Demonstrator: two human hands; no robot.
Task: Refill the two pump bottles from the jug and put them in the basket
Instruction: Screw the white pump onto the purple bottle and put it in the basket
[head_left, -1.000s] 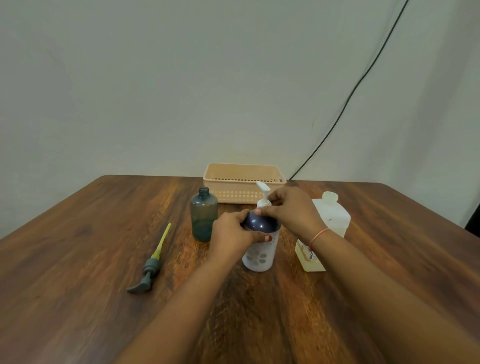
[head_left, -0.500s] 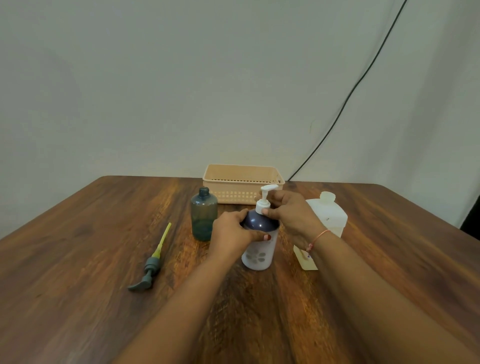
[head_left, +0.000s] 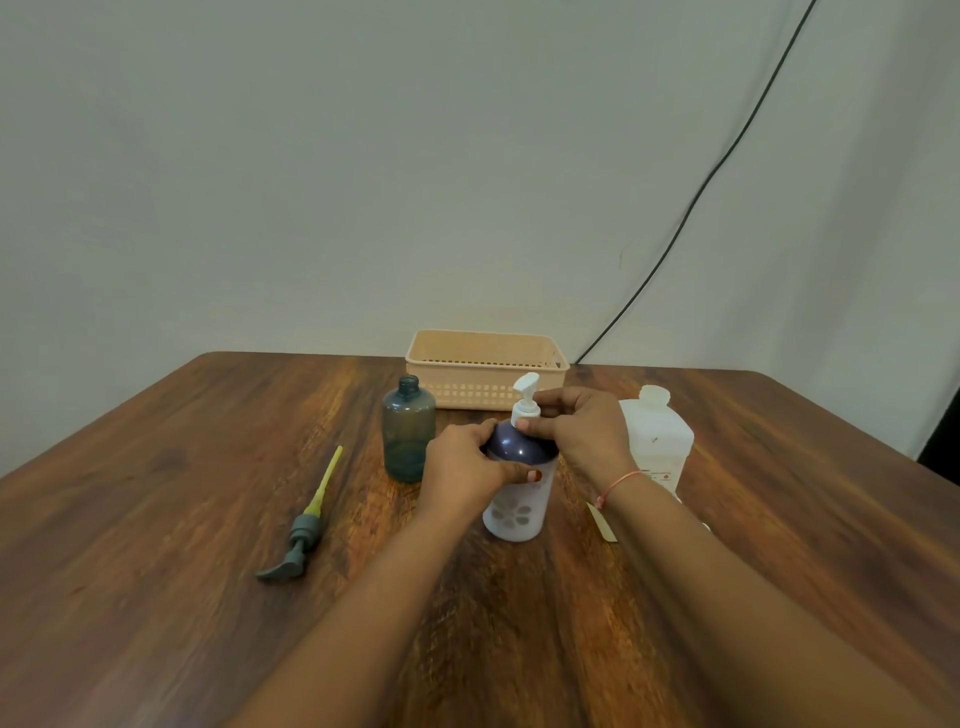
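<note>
A white pump bottle with a purple shoulder and flower print stands upright mid-table. My left hand grips its shoulder. My right hand pinches the collar of its white pump head. Just to the left stands a teal bottle, uncapped. Its grey pump with a yellow tube lies flat on the table further left. The translucent white jug stands behind my right wrist, partly hidden. A beige basket sits at the back.
The wooden table ends at a pale wall. A black cable runs down the wall to the table behind the basket. A small pale tag lies beside the jug.
The pump head's nozzle has turned under my right hand, whose fingers have shifted on the collar. My left hand keeps its hold on the bottle.
</note>
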